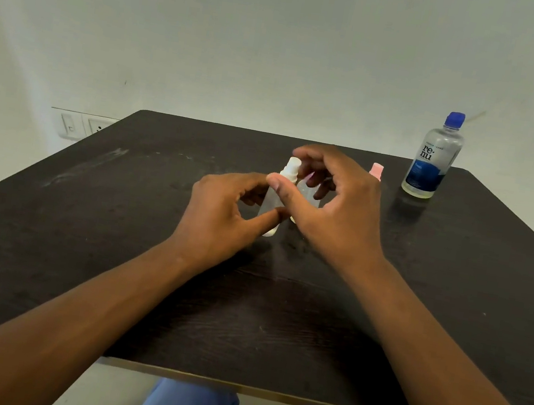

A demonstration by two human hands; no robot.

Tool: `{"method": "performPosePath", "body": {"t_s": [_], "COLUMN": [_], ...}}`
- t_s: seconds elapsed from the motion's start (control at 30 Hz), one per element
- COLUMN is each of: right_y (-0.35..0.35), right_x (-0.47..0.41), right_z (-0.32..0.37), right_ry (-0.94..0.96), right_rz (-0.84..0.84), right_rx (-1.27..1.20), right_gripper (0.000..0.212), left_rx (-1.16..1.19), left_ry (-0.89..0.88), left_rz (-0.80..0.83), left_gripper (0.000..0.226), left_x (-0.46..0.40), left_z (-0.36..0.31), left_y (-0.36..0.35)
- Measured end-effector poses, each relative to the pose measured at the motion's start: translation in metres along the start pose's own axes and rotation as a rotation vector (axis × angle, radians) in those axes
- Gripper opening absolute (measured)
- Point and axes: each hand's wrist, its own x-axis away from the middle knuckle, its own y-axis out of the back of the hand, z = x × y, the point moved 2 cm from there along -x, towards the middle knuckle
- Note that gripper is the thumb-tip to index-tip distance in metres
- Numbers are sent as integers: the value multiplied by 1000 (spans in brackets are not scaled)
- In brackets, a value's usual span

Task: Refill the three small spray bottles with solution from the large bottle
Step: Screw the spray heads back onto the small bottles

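a person sits at a dark wooden counter (79, 243), both bare forearms reaching in toward its middle. the left hand (219, 210) has its fingers and thumb curled round a small frosted spray bottle (274, 203) with a white spray head, holding it upright at the centre. the right hand (338, 206) is curled just beside it at 3 o'clock, thumb tip against the first bottle's neck; its fingers arch over a second small clear bottle (308, 193), but whether they grip it cannot be told.

a third small bottle with a pink top (376, 171) peeks out behind the right hand, toward 1 o'clock. the large bottle (433, 158), clear with a blue label and blue cap, stands upright and capped at the far right corner, about 2 o'clock, well apart from the hands.

judging from this, the refill looks barely begun: the large bottle is closed and untouched, the first small bottle keeps its spray head on, and fill levels are too faint to read. opening, pouring and recapping all three seem left.
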Motion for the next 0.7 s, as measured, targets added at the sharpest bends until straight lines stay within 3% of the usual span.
{"method": "performPosePath", "body": {"t_s": [0.17,0.3,0.53,0.7], "right_y": [0,-2,-1,-3], "right_x": [0,-1,0,1], "right_z": [0,-3,0,-1], "right_ry": [-58,-98,-32,-80], "right_rz": [66,33,83,42], "right_rx": [-126,-82,-57,-84], "right_gripper": [34,28,39,31], "left_rx": [27,4,28,10], "left_ry": [8,21,6,-9], "left_rz": [9,12,4,9], "left_gripper": [45,43,45,45], "left_x": [-1,0,-1,0], "left_z": [1,3,3,1], "left_y": [2,1,2,1]}}
